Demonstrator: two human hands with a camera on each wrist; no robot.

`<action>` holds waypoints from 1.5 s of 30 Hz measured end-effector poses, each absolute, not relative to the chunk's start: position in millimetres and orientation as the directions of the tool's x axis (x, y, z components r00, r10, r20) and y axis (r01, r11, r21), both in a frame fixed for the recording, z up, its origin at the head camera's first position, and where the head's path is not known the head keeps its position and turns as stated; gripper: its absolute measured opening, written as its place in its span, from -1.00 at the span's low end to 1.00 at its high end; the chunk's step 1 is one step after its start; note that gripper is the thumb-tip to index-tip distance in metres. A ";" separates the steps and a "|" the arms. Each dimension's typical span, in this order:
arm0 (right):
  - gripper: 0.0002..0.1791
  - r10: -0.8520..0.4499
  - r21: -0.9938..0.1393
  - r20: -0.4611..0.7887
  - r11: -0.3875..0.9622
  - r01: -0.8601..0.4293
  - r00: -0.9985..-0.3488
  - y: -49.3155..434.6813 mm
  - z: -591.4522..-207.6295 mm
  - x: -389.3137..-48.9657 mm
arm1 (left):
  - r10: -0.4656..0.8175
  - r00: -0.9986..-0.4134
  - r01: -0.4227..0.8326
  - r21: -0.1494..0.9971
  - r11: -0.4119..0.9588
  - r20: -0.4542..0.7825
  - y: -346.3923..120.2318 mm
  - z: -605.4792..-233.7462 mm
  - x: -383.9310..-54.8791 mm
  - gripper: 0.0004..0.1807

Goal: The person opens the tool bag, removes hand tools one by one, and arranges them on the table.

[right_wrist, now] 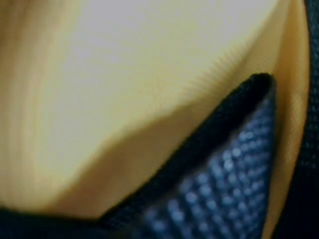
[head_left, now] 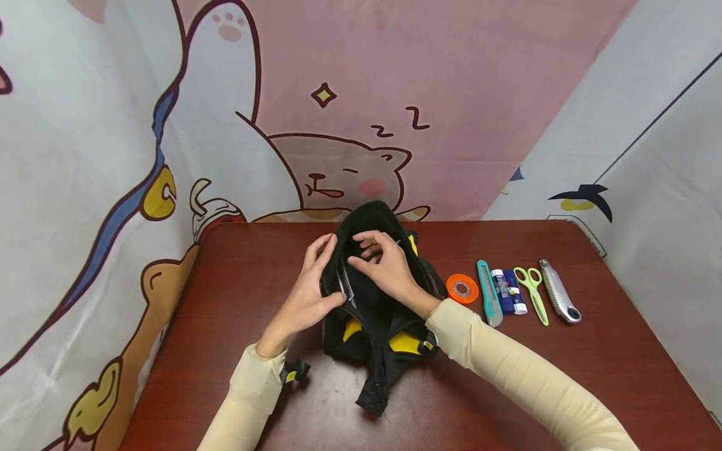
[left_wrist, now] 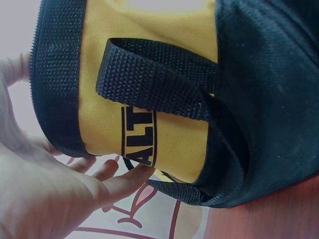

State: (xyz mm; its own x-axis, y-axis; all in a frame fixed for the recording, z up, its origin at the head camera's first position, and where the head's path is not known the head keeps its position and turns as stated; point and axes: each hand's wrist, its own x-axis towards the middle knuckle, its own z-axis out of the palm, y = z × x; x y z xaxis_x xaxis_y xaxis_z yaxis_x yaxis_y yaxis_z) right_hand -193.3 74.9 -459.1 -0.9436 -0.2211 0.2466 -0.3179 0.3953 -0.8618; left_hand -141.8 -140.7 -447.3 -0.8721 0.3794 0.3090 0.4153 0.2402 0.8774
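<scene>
A black and yellow tool bag (head_left: 366,335) stands on the table with its top unzipped. My left hand (head_left: 304,288) holds the bag's left rim, the thumb beside the zipper and the fingers along the outside. In the left wrist view that hand (left_wrist: 65,184) touches the yellow side panel (left_wrist: 174,134), below a black webbing loop (left_wrist: 149,79). Over the bag's mouth is my right hand (head_left: 389,266), its fingers loosely bent with nothing visible between them. The right wrist view shows only blurred yellow cloth (right_wrist: 124,99) and black webbing (right_wrist: 214,184) close up.
Right of the bag lie an orange tape roll (head_left: 462,289), a teal box cutter (head_left: 489,293), two glue sticks (head_left: 509,292), green-handled scissors (head_left: 531,291) and a grey utility knife (head_left: 559,292). A black strap with a buckle (head_left: 296,371) lies by the left sleeve. A printed cloth hangs behind the table (head_left: 225,300).
</scene>
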 end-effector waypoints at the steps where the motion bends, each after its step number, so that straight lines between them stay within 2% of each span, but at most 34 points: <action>1: -0.49 -0.224 -0.860 0.239 0.403 -0.313 -0.945 74.5 -460.6 -194.0 | 0.380 -0.873 0.413 0.878 0.240 0.307 -140.9 -447.4 -141.7 0.16; 19: -0.40 -0.306 -0.823 0.108 0.506 -0.258 -0.946 65.6 -481.8 -202.2 | 0.388 -0.872 0.412 0.876 0.251 0.299 -139.4 -445.5 -140.8 0.22; 30: -0.40 -0.330 -0.804 0.126 0.518 -0.291 -0.936 61.5 -490.5 -201.2 | 0.395 -0.869 0.411 0.879 0.242 0.298 -141.3 -446.9 -140.6 0.21; 45: -0.38 -0.361 -0.790 0.070 0.549 -0.272 -0.930 62.8 -498.1 -205.4 | 0.395 -0.875 0.399 0.880 0.259 0.281 -141.1 -446.5 -140.1 0.20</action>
